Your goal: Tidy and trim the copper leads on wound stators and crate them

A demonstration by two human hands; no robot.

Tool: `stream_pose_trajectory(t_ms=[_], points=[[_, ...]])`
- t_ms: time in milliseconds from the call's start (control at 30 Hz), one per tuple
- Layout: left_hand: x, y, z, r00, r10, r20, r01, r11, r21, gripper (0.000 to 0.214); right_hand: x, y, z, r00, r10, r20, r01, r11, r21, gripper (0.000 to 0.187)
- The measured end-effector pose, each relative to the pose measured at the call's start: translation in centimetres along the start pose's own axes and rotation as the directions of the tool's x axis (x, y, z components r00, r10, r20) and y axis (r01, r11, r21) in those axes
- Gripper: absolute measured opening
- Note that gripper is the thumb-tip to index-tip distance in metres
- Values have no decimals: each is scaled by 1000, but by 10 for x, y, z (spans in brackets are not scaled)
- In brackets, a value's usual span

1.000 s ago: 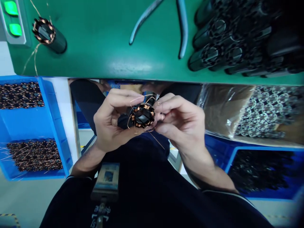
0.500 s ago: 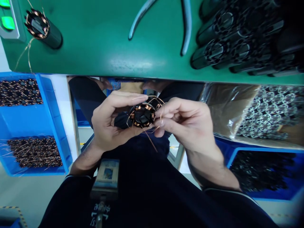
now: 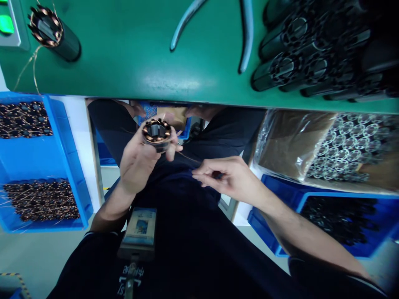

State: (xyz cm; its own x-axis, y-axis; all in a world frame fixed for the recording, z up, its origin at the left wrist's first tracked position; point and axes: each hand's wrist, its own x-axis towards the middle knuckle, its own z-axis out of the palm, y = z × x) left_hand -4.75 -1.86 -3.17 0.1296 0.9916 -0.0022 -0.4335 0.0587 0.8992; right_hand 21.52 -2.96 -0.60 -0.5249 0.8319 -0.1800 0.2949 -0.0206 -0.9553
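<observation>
My left hand (image 3: 140,162) is wrapped round a stator (image 3: 157,132), a black ring-shaped core wound with copper coils, its open end facing up. A thin copper wire (image 3: 188,158) runs from the stator toward my right hand (image 3: 229,176). Thumb and forefinger of that hand are pinched together at the wire's end, to the right of the stator and lower. On the green bench at the upper left stands another wound stator (image 3: 46,27) on a black cylinder (image 3: 69,45), with loose wire ends hanging from it.
Plier handles (image 3: 246,41) lie on the green bench (image 3: 140,70). Several black cylinders (image 3: 271,77) stand at its right. A blue bin (image 3: 34,158) with wound stators is at left. At right are a carton of metal rings (image 3: 346,141) and a blue bin (image 3: 299,207) of black parts.
My left hand has moved the stator left and up, turning it. My right hand has drawn away from it, down and slightly right, with the wire stretching between them.
</observation>
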Motion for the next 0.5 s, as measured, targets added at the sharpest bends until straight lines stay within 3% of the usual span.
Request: stream_pose_trajectory(t_ms=[33,100,200,267,333,400,500], points=[[0,1,-1,1000,-5,-3,4,1000,-13,50,-3,1,-5,1000,16,-7,-16,999,-31,9],[1,2,-1,997,43,63,-44,999,26,54,-7,-7,-17,989,16,-150,-30,995,-93,6],[6,0,5,972,157,175,-174,981,89,51,-3,-39,-27,921,-112,-374,24,973,-231,18],[10,-3,10,954,226,198,-250,963,106,40,3,-63,-27,933,-177,-314,61,936,-346,21],[11,-4,14,943,267,198,-295,946,133,39,11,-79,-22,969,-158,-189,55,886,-460,41],[10,-6,15,949,265,172,-294,939,176,43,18,-84,-15,977,-147,-158,40,843,-536,52],[6,-8,12,967,223,124,-247,939,240,49,24,-81,-6,936,-269,-226,116,844,-523,21]])
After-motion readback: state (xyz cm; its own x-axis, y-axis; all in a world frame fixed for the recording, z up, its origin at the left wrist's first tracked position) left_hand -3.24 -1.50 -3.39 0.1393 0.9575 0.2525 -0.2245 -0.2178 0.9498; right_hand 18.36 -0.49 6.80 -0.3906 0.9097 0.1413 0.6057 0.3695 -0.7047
